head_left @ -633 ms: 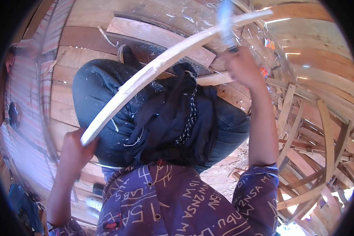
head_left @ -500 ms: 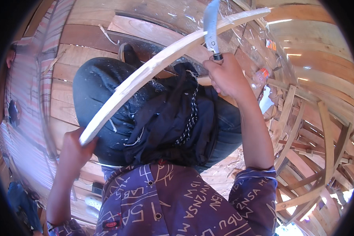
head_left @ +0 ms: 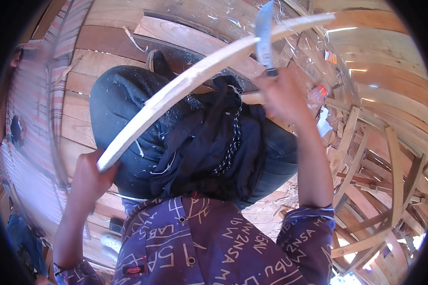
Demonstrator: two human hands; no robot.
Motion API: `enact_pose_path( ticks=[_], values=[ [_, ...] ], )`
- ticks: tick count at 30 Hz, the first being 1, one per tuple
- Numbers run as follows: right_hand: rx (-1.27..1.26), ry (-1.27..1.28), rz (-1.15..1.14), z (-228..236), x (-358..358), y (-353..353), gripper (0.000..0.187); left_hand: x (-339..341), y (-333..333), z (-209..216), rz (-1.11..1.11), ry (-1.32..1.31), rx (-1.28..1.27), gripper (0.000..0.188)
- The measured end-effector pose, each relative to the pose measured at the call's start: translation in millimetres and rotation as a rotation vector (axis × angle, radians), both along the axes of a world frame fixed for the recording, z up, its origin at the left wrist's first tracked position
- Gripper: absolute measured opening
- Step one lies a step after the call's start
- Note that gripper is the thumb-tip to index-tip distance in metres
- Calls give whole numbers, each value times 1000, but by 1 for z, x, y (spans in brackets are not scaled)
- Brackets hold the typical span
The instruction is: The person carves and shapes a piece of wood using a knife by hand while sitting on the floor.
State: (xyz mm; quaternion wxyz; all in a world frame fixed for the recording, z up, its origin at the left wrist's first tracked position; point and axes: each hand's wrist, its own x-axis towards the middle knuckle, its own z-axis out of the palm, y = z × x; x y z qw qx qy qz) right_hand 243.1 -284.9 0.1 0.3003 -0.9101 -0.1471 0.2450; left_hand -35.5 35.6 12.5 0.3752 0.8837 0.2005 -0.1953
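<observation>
A long, curved, pale strip of wood (head_left: 195, 78) runs from lower left to upper right across my lap. My left hand (head_left: 88, 178) grips its lower end near my left knee. My right hand (head_left: 283, 95) is closed on the handle of a knife (head_left: 264, 35), whose blade points up and lies against the strip near its upper end. Dark trousers and a dark cloth with a beaded cord (head_left: 223, 137) lie under the strip, dusted with shavings.
Wooden planks (head_left: 185, 33) and shavings cover the floor ahead. Curved wooden ribs and slats (head_left: 390, 166) stand at the right. A striped cloth (head_left: 38, 118) hangs at the left. White paper (head_left: 324, 124) and an orange object (head_left: 321, 89) lie beside my right forearm.
My right hand has drawn the knife down and left along the strip, toward me. The left hand and the strip have hardly moved.
</observation>
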Motion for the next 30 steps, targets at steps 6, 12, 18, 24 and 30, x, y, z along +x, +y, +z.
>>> enact_pose_path(
  ticks=[6,12,18,24,30],
  values=[
    [26,268,-313,32,6,24,31,-4,3,1,-35,34,10,19],
    [-111,11,-16,-4,-25,22,39,-2,2,2,-4,-15,-36,18],
    [-122,125,-93,21,-26,49,30,3,3,7,-11,34,-34,18],
    [54,113,121,-8,-84,58,22,1,1,6,-5,49,-44,20],
    [319,177,-198,-21,-123,20,24,-6,1,1,-23,44,23,26]
  ],
)
